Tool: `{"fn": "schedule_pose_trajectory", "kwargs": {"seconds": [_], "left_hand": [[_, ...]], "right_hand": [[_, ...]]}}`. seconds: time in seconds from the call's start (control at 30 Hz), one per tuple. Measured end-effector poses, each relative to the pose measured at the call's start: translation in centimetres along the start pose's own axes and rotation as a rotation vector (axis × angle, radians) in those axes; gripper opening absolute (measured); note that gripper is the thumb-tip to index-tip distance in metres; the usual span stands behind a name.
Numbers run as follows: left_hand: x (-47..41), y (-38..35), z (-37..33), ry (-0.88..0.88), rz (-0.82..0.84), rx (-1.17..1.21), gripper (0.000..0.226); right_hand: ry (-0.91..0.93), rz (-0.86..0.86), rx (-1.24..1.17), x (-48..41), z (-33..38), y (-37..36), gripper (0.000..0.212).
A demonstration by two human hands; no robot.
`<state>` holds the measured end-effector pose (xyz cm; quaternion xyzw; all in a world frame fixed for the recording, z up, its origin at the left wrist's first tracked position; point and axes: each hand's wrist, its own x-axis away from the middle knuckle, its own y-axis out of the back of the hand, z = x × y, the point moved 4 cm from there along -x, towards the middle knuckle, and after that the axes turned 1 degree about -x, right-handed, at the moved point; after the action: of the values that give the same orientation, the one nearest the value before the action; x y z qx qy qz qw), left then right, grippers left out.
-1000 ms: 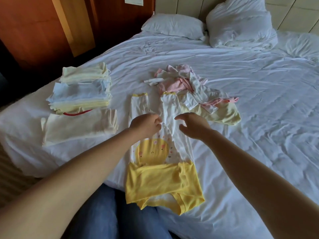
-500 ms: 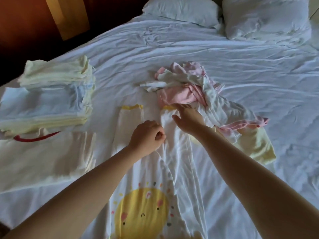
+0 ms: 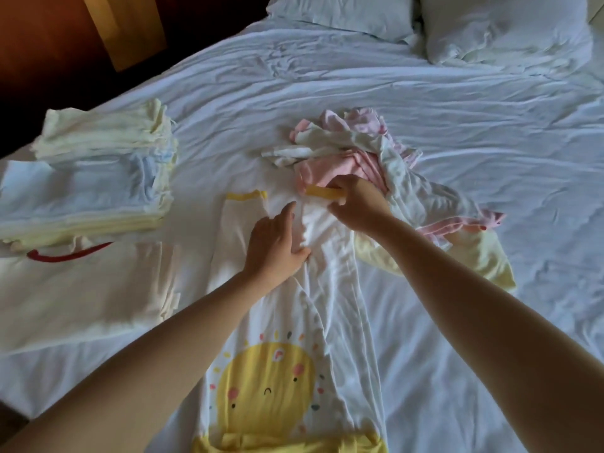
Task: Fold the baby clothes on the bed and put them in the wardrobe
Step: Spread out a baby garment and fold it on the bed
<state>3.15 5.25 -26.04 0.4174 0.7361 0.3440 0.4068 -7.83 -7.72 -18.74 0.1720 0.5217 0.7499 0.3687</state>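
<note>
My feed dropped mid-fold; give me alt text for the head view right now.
The right hand pinches a yellow cuff of a sun-print romper spread on a white bed, while the left hand presses flat on its fabric. A folded stack lies to the left; an unfolded pile sits beyond the right hand.

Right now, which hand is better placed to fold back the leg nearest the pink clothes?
Right: the right hand pinches that leg's yellow cuff, while the left hand lies flat on the white sleepsuit.

Bedroom; bed (image 3: pixel 425 132); pillows (image 3: pixel 340 11)
</note>
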Motion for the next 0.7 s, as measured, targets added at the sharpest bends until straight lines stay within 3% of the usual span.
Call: {"fn": "schedule_pose_trajectory", "kwargs": {"seconds": [0.1, 0.23, 0.53, 0.7], "left_hand": [[0.0, 2.2, -1.5, 0.152, 0.101, 0.061, 0.058], [1.5, 5.3, -2.8, 0.241, 0.089, 0.239, 0.024], [8.5, 8.3, -5.3, -0.019, 0.211, 0.010, 0.005], [11.6, 5.9, -5.4, -0.058, 0.422, -0.076, 0.026]], "right_hand": [[0.042, -0.022, -0.045, 2.3, 1.3, 3.1, 0.026], [0.111, -0.044, -0.096, 6.3, 3.2, 6.2, 0.026], [0.238, 0.043, 0.012, 17.3, 5.4, 6.5, 0.022], [0.168, 0.254, 0.070, 22.5, 3.7, 1.7, 0.032]]}}
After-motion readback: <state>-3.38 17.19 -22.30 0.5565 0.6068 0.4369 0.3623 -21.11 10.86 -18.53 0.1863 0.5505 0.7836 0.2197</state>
